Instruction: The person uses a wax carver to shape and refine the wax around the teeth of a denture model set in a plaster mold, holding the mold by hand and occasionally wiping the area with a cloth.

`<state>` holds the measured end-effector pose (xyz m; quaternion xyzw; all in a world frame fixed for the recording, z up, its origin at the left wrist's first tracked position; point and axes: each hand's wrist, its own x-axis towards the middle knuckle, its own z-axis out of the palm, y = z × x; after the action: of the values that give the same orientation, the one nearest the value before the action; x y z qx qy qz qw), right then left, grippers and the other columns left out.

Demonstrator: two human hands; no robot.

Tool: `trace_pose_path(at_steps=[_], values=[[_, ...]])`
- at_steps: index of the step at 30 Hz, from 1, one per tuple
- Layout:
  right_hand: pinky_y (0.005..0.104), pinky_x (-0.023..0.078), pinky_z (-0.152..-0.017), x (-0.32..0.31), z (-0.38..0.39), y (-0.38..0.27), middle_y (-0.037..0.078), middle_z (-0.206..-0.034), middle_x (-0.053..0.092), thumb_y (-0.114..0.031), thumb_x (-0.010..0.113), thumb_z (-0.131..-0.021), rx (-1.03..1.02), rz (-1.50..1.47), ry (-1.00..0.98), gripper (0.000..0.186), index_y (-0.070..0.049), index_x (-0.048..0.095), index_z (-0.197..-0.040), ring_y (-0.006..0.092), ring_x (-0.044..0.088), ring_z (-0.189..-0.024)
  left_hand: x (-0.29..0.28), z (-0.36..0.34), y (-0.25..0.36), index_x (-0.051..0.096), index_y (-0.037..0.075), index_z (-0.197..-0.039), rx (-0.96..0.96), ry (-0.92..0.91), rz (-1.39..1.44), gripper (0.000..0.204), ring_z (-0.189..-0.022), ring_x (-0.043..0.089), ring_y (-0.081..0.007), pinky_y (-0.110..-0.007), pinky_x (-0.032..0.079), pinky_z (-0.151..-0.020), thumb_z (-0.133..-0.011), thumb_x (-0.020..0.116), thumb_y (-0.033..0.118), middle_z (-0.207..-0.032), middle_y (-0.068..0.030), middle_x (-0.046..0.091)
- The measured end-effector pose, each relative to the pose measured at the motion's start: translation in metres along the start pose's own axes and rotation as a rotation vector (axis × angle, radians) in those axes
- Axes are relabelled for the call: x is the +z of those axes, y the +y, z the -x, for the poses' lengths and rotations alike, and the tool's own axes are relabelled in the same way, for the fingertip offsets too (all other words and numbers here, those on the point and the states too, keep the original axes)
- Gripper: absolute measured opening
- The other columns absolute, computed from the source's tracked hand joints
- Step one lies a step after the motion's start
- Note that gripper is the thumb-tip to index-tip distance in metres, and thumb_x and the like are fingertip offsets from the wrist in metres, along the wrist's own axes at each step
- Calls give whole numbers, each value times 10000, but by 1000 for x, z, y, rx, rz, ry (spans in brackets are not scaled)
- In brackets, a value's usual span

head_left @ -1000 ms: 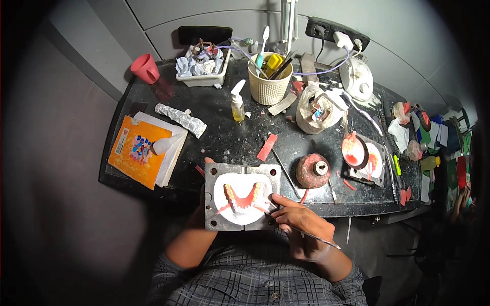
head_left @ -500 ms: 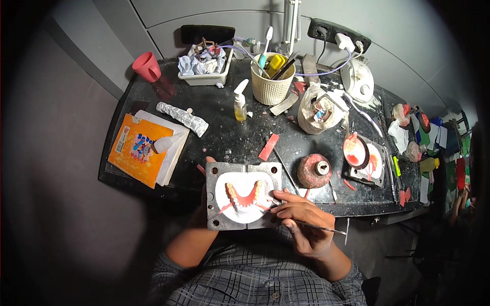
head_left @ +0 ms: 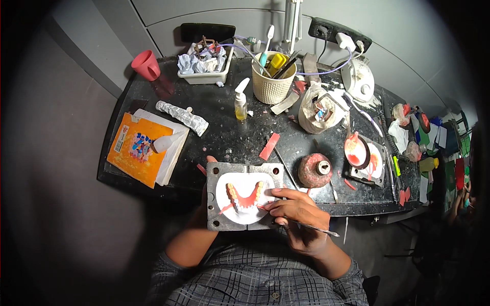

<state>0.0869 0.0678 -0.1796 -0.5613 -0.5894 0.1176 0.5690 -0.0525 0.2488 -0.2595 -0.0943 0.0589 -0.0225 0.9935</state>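
Observation:
A grey metal denture flask half [head_left: 215, 201], filled with white plaster, is held up in front of my body by my left hand [head_left: 211, 159]. Most of that hand is hidden behind the flask; a fingertip shows at its upper left corner. Set in the plaster is a wax denture [head_left: 248, 200] with a horseshoe row of teeth and red-pink wax. Thin red wax strips run outward from both its sides. My right hand [head_left: 303, 217] grips a slim metal wax carver [head_left: 319, 229], fingers closed round it at the flask's right edge. The carver's working tip is hidden by my fingers.
On the black bench stand a red-stained burner bottle [head_left: 315, 172], a small pump bottle [head_left: 241, 104], a beige tool cup [head_left: 271, 86] and a plaster-smeared bowl [head_left: 317, 113]. Another flask half [head_left: 376, 166] lies right. An orange book [head_left: 133, 153] and pink mug [head_left: 146, 65] are left.
My right hand has shifted slightly left, further over the flask's right side, and the carver has moved with it. The flask stays almost in place.

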Motion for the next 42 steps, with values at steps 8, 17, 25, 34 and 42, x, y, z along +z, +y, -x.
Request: trace_pose_path(at_steps=[8, 17, 25, 34, 42], values=[[485, 571, -1038, -1, 6, -2, 194, -985, 752, 131, 720, -897, 1, -44, 10, 131, 102, 703, -1023, 422, 727, -1165, 8, -1, -8, 335, -32, -1635, -62, -96, 89, 1464, -1388, 461, -580, -757, 315, -1166, -662, 566, 1037, -1627, -369, 344], [481, 568, -1041, 3, 13, 1, 215, -991, 747, 119, 701, -935, 78, -162, 36, 82, 95, 695, -1013, 426, 709, -1219, -1, -13, -3, 353, -12, -1625, -9, -178, 41, 1423, -1389, 477, -523, -708, 356, -1156, -670, 587, 1016, -1560, -311, 484], [565, 504, -1115, -6, 12, 8, 207, -962, 759, 52, 693, -973, 63, -306, -32, 58, 86, 700, -1018, 445, 696, -1239, -17, -16, 0, 66, 91, -1711, 122, -43, -247, 1417, -1362, 528, -516, -682, 396, -1154, -731, 669, 918, -1619, -266, 443], [587, 525, -1090, -11, 34, 7, 233, -838, 753, -145, 649, -1069, 110, -515, 251, 199, 28, 559, -1030, 383, 793, -952, 0, -11, 1, 88, 32, -1700, 53, -183, 86, 1395, -1433, 491, -519, -697, 372, -1191, -767, 685, 880, -1630, -297, 418], [547, 523, -1112, -20, 5, -4, 208, -1040, 778, 8, 774, -921, 57, -151, 0, 128, 59, 722, -1026, 401, 718, -1222, -12, -7, 4, 386, 27, -1604, 43, -55, -91, 1303, -1351, 554, -468, -661, 429, -1129, -767, 458, 1023, -1541, -269, 517]])
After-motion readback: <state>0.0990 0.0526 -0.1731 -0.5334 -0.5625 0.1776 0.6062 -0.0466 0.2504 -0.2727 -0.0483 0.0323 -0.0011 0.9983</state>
